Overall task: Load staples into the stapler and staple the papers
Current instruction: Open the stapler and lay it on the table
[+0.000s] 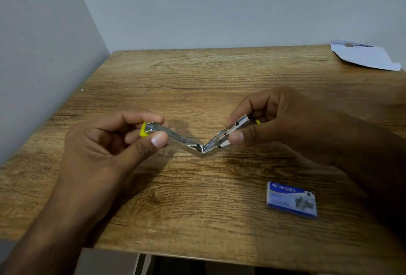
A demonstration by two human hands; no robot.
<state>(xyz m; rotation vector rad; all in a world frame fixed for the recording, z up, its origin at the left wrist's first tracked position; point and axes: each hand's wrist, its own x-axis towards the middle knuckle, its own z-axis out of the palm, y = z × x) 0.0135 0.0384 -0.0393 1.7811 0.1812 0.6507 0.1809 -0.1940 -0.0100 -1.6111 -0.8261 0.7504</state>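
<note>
Stapler (198, 143) splayed open, ends pinched between both hands' fingertips.

Wood-grain table (197, 81), blue staple box (291, 199) near front right, white papers (364, 56) at far right corner.

One head-worn wide-angle view — forward and down, close over the wooden table (197, 81) — wall (219, 7) behind

Left hand (103, 143), right hand (281, 119): pinch grips.
</note>
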